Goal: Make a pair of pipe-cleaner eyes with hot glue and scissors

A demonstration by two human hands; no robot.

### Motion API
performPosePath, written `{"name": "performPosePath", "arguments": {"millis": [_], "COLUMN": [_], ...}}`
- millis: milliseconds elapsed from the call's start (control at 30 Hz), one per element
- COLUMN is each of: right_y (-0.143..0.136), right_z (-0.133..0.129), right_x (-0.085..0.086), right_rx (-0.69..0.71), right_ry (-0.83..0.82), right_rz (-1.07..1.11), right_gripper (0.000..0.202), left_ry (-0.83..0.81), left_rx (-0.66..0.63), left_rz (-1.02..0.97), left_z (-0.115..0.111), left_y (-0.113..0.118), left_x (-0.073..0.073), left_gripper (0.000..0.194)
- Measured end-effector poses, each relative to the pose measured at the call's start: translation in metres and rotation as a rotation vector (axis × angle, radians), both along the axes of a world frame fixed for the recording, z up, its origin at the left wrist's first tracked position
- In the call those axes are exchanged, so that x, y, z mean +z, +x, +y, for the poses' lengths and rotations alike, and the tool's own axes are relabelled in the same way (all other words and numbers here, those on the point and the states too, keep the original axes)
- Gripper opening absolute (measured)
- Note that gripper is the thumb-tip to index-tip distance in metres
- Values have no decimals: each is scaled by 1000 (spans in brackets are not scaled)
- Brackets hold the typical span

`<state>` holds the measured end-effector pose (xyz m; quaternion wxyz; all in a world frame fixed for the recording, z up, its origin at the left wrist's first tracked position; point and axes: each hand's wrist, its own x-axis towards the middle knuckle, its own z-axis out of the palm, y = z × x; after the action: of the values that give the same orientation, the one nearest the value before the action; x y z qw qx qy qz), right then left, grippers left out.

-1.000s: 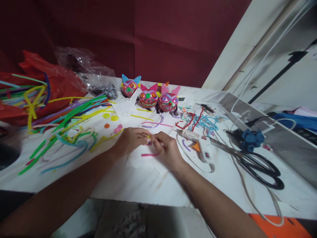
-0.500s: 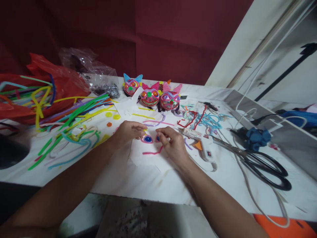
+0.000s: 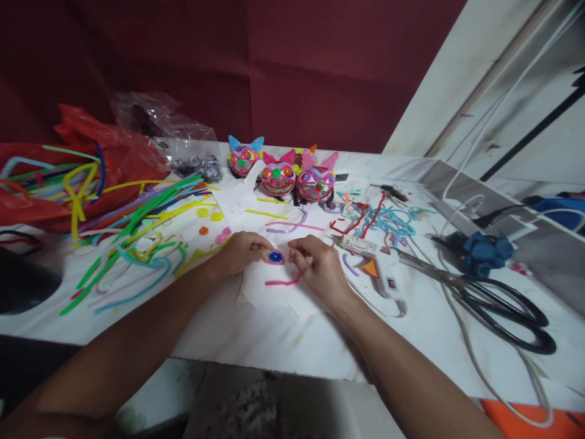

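Observation:
My left hand [image 3: 242, 251] is closed in a pinch at the left end of a blue eye-shaped piece [image 3: 275, 257] with a pink rim. A bit of yellow shows near its fingertips; what they hold is too small to make out. On the other side of the eye piece my right hand [image 3: 320, 263] pinches thumb against fingers, and anything between them is hidden. Both hands are over a white paper sheet [image 3: 269, 299]. Below the eye piece lies a bent pink pipe cleaner [image 3: 283, 282], its right end close under my right hand.
Several colourful pipe-cleaner animal heads [image 3: 278, 174] stand at the back. Loose pipe cleaners [image 3: 137, 222] and a red bag [image 3: 123, 143] fill the left. Rightward lie a glue gun [image 3: 388, 274], large scissors [image 3: 475, 292] and a cable [image 3: 466, 335].
The second blue eye piece, partly visible by my right fingertips before, is now out of sight. My right hand has shifted only slightly. The whole view has moved a little.

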<state>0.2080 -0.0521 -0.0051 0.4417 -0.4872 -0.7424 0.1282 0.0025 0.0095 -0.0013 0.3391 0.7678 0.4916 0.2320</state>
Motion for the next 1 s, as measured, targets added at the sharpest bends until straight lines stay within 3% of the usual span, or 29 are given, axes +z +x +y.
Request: {"name": "performPosePath", "arguments": {"millis": [333, 633, 1000], "right_y": [-1, -2, -2], "right_z": [-1, -2, -1], "right_x": [0, 0, -2], "right_rx": [19, 13, 10], "right_ry": [-44, -48, -63], "right_rz": [-11, -32, -36], "right_gripper": [22, 20, 21], "left_ry": [168, 138, 199], "left_rx": [-50, 48, 34], "left_rz": [88, 104, 131], "left_z": [1, -3, -2], "left_y": [-1, -1, 0], "left_x": [1, 1, 3], "left_gripper": [29, 24, 11]}}
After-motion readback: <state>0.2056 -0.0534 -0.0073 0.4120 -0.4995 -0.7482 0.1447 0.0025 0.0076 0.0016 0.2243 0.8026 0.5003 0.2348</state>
